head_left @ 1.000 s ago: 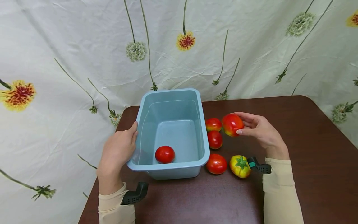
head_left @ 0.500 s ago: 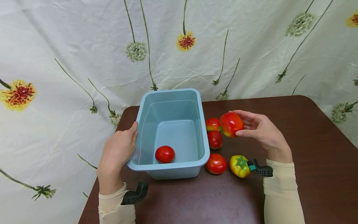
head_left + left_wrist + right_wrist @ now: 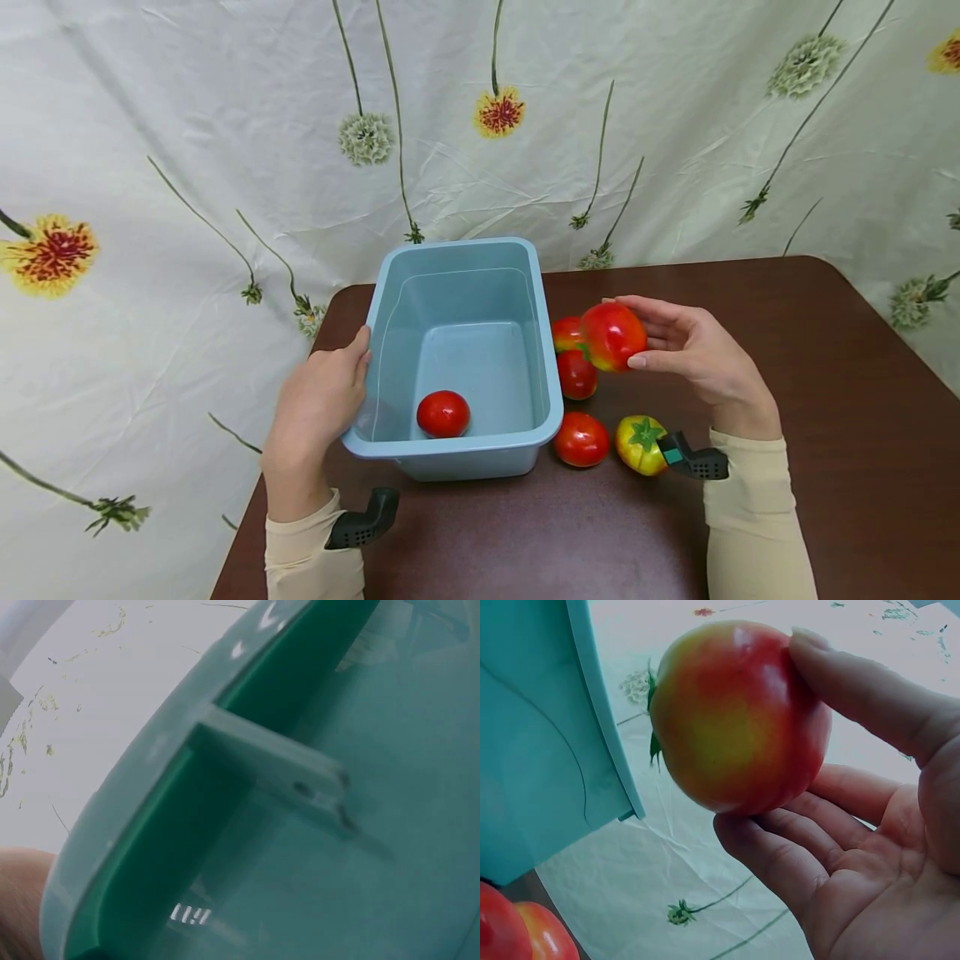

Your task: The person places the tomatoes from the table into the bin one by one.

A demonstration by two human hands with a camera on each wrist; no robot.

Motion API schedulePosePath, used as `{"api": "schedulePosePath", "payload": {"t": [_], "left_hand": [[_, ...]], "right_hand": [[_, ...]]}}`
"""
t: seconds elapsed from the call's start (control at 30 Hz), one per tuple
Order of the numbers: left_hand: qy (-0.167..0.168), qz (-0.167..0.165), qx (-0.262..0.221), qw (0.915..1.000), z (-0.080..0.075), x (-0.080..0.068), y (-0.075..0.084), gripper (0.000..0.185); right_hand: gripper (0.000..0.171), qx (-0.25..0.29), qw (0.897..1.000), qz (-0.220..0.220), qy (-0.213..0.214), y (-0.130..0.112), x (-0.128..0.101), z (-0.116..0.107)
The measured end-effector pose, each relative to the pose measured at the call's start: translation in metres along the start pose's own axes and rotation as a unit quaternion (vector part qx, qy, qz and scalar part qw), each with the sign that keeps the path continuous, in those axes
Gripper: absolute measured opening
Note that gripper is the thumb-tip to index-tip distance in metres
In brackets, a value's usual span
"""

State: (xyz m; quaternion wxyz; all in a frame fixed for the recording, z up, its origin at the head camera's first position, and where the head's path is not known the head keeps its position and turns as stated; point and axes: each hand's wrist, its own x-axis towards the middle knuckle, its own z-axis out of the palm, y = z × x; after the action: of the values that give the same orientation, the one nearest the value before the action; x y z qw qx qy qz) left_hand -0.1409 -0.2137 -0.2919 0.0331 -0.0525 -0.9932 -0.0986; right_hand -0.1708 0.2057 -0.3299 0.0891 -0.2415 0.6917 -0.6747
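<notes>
STEP: transfer in progress | right hand (image 3: 693,350): fingers curled, gripping red-yellow plastic tomato (image 3: 612,335), lifted | left hand (image 3: 321,402): holding pale blue plastic tub (image 3: 551,392) rim | NEXT: likely carry leftward over rim, release.

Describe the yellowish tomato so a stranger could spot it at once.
Start at the blue bin on the brown table. Right of its near corner sits a red tomato, then the yellowish tomato. It alone is yellow with its green star-shaped stem showing.
</notes>
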Motion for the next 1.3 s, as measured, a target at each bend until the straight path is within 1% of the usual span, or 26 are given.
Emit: {"api": "schedulePosePath", "payload": {"t": [0.1, 0.23, 0.7, 0.8, 1.0, 1.17, 1.3], "left_hand": [[0.000, 0.000, 0.000, 1.0000, 0.000, 0.000, 0.000, 0.049], [0.001, 0.001, 0.001, 1.0000, 0.000, 0.000, 0.000, 0.049], [-0.002, -0.004, 0.002, 1.0000, -0.001, 0.000, 0.000, 0.049], [-0.003, -0.002, 0.004, 1.0000, 0.000, 0.001, 0.000, 0.049], [-0.005, -0.003, 0.006, 1.0000, 0.000, 0.001, 0.001, 0.049], [-0.008, -0.007, 0.006, 0.9999, 0.001, 0.000, 0.001, 0.050], [-0.009, -0.009, 0.005, 0.9999, 0.000, 0.001, 0.001, 0.050]], "right_hand": [[0.059, 0.017, 1.000, -0.003, 0.000, -0.002, 0.001, 0.004], [0.058, 0.023, 1.000, -0.001, 0.000, -0.004, 0.003, 0.010], [0.061, -0.007, 1.000, 0.018, -0.017, -0.008, 0.012, 0.033], [0.062, 0.000, 1.000, 0.019, -0.020, -0.007, 0.014, 0.039], [0.060, 0.040, 0.999, 0.032, 0.003, -0.007, 0.020, 0.054], [0.060, 0.042, 0.999, 0.026, 0.014, -0.005, 0.024, 0.064], [0.061, 0.058, 0.998, 0.025, 0.028, -0.005, 0.026, 0.070]]}}
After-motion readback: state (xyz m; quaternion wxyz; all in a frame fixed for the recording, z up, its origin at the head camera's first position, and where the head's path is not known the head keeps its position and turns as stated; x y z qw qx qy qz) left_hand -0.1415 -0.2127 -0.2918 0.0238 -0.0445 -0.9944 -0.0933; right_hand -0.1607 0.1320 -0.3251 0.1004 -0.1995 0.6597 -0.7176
